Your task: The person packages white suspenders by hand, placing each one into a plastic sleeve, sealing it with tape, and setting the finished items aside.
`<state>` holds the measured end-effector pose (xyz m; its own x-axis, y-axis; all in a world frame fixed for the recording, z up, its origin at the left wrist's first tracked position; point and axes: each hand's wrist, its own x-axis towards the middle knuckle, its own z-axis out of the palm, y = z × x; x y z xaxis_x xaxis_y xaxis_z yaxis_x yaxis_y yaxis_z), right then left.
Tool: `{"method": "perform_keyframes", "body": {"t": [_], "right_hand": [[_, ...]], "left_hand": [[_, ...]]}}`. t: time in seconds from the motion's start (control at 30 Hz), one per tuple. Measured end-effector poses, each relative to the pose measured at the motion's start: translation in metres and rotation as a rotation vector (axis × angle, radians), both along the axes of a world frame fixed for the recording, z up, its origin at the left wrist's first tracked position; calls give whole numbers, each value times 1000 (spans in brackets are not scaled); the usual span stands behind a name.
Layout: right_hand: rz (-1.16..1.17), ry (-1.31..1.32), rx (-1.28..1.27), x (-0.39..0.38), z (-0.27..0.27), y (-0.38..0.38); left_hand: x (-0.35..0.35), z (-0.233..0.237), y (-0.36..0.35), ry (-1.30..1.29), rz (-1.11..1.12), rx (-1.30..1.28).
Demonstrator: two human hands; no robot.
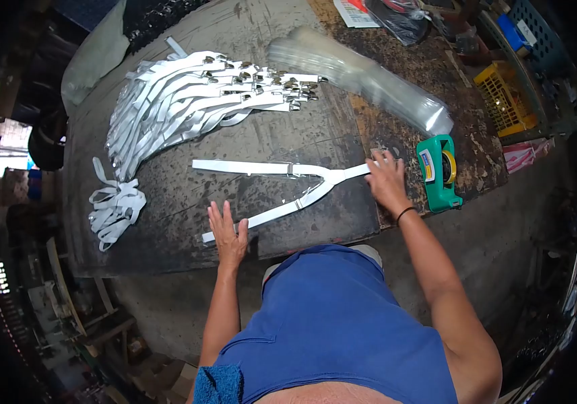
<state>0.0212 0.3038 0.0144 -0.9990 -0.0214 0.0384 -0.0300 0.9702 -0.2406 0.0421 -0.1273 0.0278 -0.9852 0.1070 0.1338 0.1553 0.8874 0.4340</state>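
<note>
A white Y-shaped strap lies flat on the worn table, its two long arms pointing left. Over the end of its lower arm rests my left hand, fingers spread. My right hand lies on the single right end of the strap, fingers apart and palm down. Just right of that hand stands a green tape dispenser with a yellow-cored roll. Behind the strap, a big bundle of white straps with metal clips is spread out, its gathered ends hanging together at the left.
Clear plastic sleeves lie at the back right of the table. Beyond the right edge are a yellow basket, a blue-grey crate and a pink package. A dark plastic bag lies at the back.
</note>
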Motion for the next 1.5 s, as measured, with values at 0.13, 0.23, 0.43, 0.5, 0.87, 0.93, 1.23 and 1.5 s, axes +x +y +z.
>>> {"method": "perform_keyframes", "body": {"t": [0.13, 0.23, 0.43, 0.5, 0.87, 0.93, 1.23, 1.5], "right_hand": [[126, -2, -9, -12, -5, 33], [150, -166, 67, -31, -1, 36], [306, 81, 63, -74, 19, 33], [260, 140, 137, -99, 53, 24], [363, 1088, 26, -199, 359, -74], [382, 1156, 66, -205, 408, -78], [273, 1226, -68, -193, 538, -48], [135, 983, -137, -161, 581, -42]], "left_hand": [[26, 7, 0, -67, 67, 80], [32, 22, 1, -81, 76, 76], [33, 47, -7, -157, 89, 261], [28, 48, -17, -84, 60, 245], [4, 80, -91, 55, -3, 366], [10, 70, -108, 61, 29, 389], [21, 18, -152, 105, 87, 450], [9, -5, -153, 68, 140, 422]]}}
